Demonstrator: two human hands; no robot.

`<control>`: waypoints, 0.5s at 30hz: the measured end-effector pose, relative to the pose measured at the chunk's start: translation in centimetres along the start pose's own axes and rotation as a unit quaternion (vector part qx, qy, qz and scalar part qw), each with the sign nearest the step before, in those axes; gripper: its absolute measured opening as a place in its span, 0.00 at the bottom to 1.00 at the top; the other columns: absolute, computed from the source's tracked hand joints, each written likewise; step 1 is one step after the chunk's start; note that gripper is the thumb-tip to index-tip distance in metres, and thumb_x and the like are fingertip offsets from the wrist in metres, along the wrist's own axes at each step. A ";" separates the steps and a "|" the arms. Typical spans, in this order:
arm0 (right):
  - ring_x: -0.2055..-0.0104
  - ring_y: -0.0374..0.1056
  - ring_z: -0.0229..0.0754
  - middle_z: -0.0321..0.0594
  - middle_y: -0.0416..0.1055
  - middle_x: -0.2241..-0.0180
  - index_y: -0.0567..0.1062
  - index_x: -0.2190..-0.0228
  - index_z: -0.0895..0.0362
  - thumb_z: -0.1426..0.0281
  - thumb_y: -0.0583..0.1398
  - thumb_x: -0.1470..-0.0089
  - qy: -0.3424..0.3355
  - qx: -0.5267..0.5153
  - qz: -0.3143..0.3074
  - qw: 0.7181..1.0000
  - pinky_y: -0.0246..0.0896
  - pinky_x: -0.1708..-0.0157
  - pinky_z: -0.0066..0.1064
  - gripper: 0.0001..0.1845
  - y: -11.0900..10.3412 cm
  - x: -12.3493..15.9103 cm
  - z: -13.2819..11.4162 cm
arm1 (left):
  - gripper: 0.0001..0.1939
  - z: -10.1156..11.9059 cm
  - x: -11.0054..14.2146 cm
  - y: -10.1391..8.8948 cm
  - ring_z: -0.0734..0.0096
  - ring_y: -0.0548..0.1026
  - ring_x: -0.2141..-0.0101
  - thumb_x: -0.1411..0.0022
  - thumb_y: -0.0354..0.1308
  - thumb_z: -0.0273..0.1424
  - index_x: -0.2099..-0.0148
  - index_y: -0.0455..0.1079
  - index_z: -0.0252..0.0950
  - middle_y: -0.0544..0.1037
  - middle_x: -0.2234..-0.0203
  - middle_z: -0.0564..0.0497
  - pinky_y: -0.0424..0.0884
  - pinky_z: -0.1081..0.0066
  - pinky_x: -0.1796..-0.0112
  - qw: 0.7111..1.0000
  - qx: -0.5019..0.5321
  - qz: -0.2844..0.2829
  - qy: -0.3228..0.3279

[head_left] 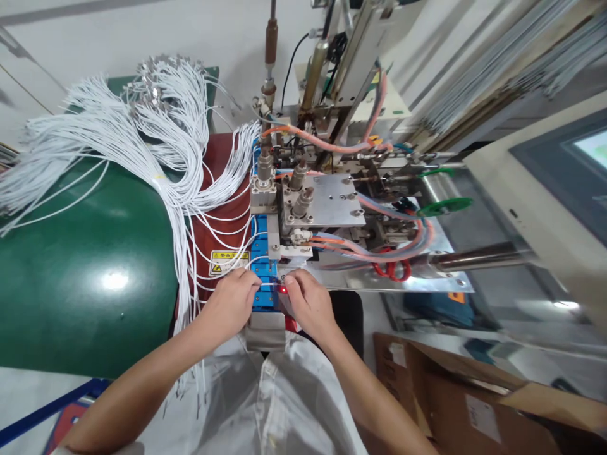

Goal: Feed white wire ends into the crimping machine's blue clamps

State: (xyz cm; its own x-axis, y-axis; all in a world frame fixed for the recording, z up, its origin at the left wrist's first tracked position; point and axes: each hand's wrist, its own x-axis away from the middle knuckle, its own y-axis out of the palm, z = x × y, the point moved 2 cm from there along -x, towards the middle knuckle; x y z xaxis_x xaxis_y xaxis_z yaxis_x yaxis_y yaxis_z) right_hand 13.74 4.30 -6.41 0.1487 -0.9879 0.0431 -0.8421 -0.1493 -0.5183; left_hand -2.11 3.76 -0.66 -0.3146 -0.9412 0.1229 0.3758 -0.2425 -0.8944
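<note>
My left hand [233, 302] is closed in a pinch on a white wire [269, 284] at the near end of a row of blue fixture blocks [260, 243]. Opposite it, my right hand [310, 304] pinches the wire's other end, beside a small glowing red light [283, 290]. The fingertips hide that end of the wire. Further back along the blue row, several more white wires lie across the blocks and run left into a large bundle of white wires [159, 174].
A machine with a metal plate [327, 199], orange hoses [341, 245] and a green-rimmed spool [446, 193] stands behind and right. The green table [95, 291] is at left, a warning label [228, 262] near my left hand. At right are a screen [569, 164] and cardboard boxes [455, 404].
</note>
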 end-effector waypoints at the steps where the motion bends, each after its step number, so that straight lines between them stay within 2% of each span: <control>1: 0.72 0.63 0.38 0.37 0.68 0.74 0.67 0.75 0.56 0.64 0.47 0.43 -0.009 0.014 0.009 1.000 0.54 0.70 0.28 0.15 0.2 -0.1 0.0 | 0.08 -0.1 0.0 0.1 0.68 0.69 0.68 0.39 0.47 0.23 0.65 0.68 0.34 0.71 0.72 0.50 0.65 0.69 0.65 1.000 -0.001 0.002 0.001; 5: 0.77 0.58 0.36 0.34 0.60 0.81 0.60 0.81 0.55 0.65 0.45 0.42 -0.031 0.014 0.056 0.998 0.51 0.76 0.27 0.18 1.4 0.0 -0.1 | 0.09 0.0 0.4 0.4 0.67 0.70 0.67 0.39 0.46 0.24 0.65 0.68 0.34 0.71 0.71 0.49 0.66 0.68 0.64 0.999 -0.036 0.006 0.001; 8: 0.79 0.55 0.35 0.32 0.57 0.83 0.57 0.82 0.54 0.66 0.45 0.42 -0.028 -0.007 0.075 0.997 0.49 0.78 0.27 0.18 2.0 0.1 0.0 | 0.10 0.5 0.7 0.3 0.66 0.69 0.68 0.38 0.45 0.24 0.64 0.69 0.34 0.71 0.71 0.48 0.66 0.67 0.65 0.995 -0.100 0.011 -0.001; 12: 0.78 0.57 0.35 0.32 0.59 0.82 0.60 0.82 0.55 0.63 0.47 0.43 0.000 -0.031 0.074 0.997 0.51 0.76 0.27 0.19 1.6 0.0 0.3 | 0.10 0.9 1.0 0.1 0.64 0.68 0.67 0.39 0.46 0.23 0.63 0.69 0.34 0.72 0.70 0.48 0.67 0.64 0.62 0.986 -0.161 0.017 0.042; 15: 0.76 0.60 0.36 0.33 0.63 0.81 0.65 0.79 0.56 0.60 0.49 0.44 0.048 -0.086 0.109 0.989 0.54 0.73 0.27 0.18 0.6 0.0 0.8 | 0.12 0.5 1.6 -0.2 0.62 0.68 0.61 0.39 0.47 0.23 0.55 0.67 0.33 0.74 0.62 0.47 0.66 0.61 0.58 0.982 -0.168 0.031 0.082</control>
State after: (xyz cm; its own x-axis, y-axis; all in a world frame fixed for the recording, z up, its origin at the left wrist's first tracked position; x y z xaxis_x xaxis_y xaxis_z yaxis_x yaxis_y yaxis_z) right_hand 13.65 4.20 -7.37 -0.0885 -0.9956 0.0314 -0.9254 0.0705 -0.3724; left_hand -2.27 2.18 -0.07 -0.4472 -0.8943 0.0168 0.0982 -0.0677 -0.9929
